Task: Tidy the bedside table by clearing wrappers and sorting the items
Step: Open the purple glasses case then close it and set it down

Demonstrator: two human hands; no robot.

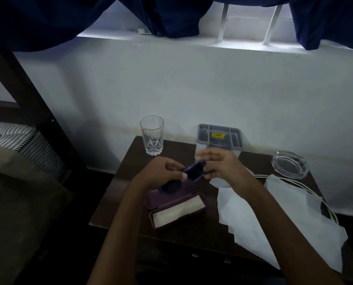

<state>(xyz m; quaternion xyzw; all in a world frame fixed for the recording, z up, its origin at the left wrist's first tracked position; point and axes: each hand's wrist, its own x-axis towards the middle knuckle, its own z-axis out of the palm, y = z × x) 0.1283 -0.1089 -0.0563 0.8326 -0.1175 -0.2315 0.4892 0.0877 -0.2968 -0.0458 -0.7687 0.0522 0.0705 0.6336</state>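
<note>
Two hands hold a pair of dark blue glasses (194, 170) above the middle of a dark bedside table (130, 202). The left hand (163, 171) pinches the near left end and the right hand (220, 165) grips the far right end. Just below them lies an open purple case (157, 200) with a pale lining. A clear tumbler (152, 136) stands at the far left corner and a grey divided organiser (219, 136) at the far edge, partly hidden by the right hand. A glass ashtray (289, 164) sits at far right, and crumpled white tissues (253, 214) cover the near right side, over a white cable (327, 206).
</note>
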